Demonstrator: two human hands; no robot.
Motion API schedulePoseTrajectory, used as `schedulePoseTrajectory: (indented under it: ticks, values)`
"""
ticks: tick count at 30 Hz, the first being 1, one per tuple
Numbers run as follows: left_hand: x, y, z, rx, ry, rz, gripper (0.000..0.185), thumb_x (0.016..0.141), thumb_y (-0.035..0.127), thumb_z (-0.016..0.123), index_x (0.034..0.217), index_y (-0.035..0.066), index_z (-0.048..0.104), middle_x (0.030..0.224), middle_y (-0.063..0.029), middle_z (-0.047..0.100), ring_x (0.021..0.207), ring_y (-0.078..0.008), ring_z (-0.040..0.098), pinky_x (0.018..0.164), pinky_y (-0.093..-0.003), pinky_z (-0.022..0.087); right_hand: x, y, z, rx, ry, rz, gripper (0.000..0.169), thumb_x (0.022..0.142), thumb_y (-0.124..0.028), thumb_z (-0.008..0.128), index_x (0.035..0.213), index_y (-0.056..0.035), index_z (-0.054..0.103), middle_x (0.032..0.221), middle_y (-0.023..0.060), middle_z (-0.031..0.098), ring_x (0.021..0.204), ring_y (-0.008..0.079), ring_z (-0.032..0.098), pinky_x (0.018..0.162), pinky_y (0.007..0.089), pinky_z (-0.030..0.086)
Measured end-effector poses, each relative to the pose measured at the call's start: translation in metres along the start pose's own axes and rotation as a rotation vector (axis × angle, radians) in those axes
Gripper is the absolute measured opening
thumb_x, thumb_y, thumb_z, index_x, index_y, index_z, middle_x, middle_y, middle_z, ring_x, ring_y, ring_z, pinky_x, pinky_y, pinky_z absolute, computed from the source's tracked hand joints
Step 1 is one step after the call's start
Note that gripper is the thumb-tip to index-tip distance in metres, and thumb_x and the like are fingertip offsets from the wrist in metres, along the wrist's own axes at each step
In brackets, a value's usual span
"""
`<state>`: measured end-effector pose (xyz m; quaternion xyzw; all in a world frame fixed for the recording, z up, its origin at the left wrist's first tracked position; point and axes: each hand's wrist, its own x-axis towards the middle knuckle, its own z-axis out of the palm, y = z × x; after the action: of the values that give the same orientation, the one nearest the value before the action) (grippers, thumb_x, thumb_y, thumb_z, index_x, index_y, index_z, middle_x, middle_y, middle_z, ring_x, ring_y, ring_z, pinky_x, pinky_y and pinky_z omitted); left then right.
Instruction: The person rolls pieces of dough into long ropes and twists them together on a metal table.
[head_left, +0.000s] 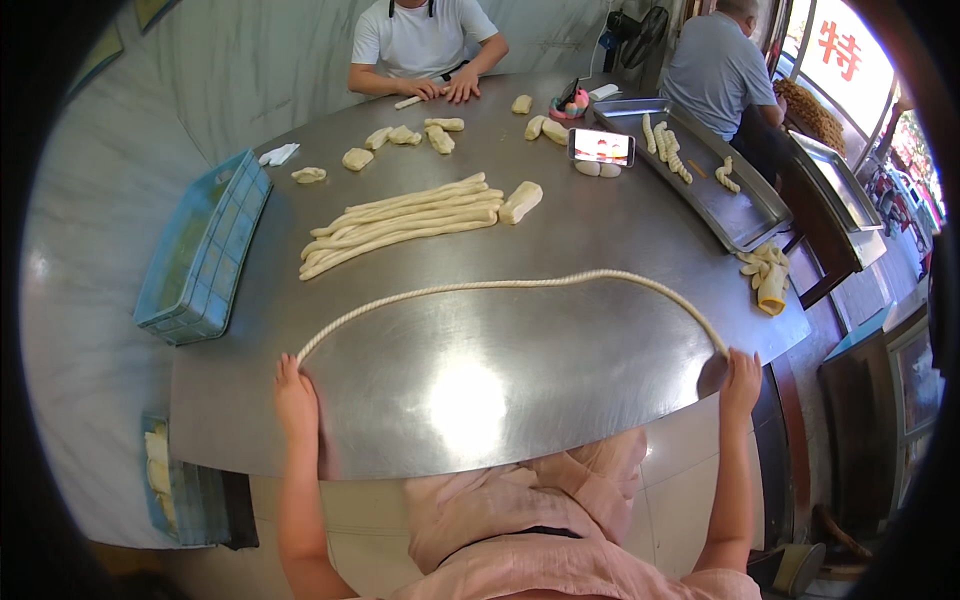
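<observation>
A long, thin rope of pale dough, twisted along its length, arcs across the stainless steel table. Its left end is under the fingers of my left hand, and its right end is held by my right hand near the table's right front edge. Beyond the arc lies a bundle of several thick dough strands side by side. One stubby dough piece rests at the bundle's right end.
Left stands a blue plastic crate. At right, a metal tray holds twisted dough pieces; gloves lie beside it. A propped phone stands farther back. Across the table, a person's hands work dough. Another person sits behind the tray.
</observation>
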<state>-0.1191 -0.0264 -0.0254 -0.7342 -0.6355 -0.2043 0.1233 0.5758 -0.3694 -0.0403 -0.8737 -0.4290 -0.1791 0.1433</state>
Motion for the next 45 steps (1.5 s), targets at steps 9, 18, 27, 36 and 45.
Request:
schedulePoseTrajectory:
  ticks: [9,18,27,36,45]
  values:
    - [0.067,0.017,-0.014,-0.035,-0.240,-0.198,0.034,0.101,0.018,0.052,0.128,0.000,0.059,0.140,-0.0210,0.054,0.130,-0.0380,0.050,0.104,-0.0405,0.043,0.075,0.105,0.048,-0.340,0.069,0.449,0.050,0.103,-0.032,0.045,0.146,-0.0045,0.045,0.142,0.0193,0.052,0.133,0.0383,0.046,0.112,0.0553,0.032]
    - [-0.088,0.035,-0.051,0.070,-0.032,0.243,0.015,0.102,0.017,0.050,0.108,0.004,0.054,0.123,-0.0241,0.065,0.113,-0.0425,0.063,0.085,-0.0458,0.055,-0.004,0.043,0.013,-0.045,0.108,-0.107,0.031,0.098,-0.002,0.053,0.128,0.0001,0.059,0.122,0.0185,0.065,0.111,0.0357,0.062,0.094,0.0460,0.050]
    - [-0.007,-0.007,-0.009,0.084,-0.025,-0.145,0.026,0.099,0.015,0.052,0.112,-0.006,0.060,0.133,-0.0264,0.059,0.120,-0.0407,0.059,0.101,-0.0447,0.049,0.016,0.080,0.020,0.083,-0.038,-0.083,0.033,0.103,-0.012,0.048,0.130,-0.0012,0.062,0.139,0.0182,0.058,0.131,0.0363,0.052,0.112,0.0458,0.039]
    - [0.054,-0.023,0.017,-0.031,0.117,-0.171,0.026,0.101,0.019,0.052,0.115,0.000,0.062,0.114,-0.0183,0.061,0.105,-0.0377,0.056,0.092,-0.0479,0.045,0.069,0.166,0.064,-0.372,0.039,0.310,0.044,0.104,-0.023,0.043,0.145,-0.0062,0.047,0.149,0.0117,0.048,0.135,0.0340,0.045,0.110,0.0545,0.034]
    - [-0.104,0.046,-0.068,-0.076,-0.199,0.119,0.037,0.100,0.014,0.052,0.131,-0.005,0.056,0.141,-0.0244,0.053,0.132,-0.0431,0.047,0.110,-0.0530,0.036,0.013,0.079,0.019,-0.093,0.166,-0.042,0.020,0.095,-0.007,0.054,0.110,-0.0005,0.066,0.099,0.0179,0.059,0.092,0.0382,0.058,0.082,0.0454,0.047]
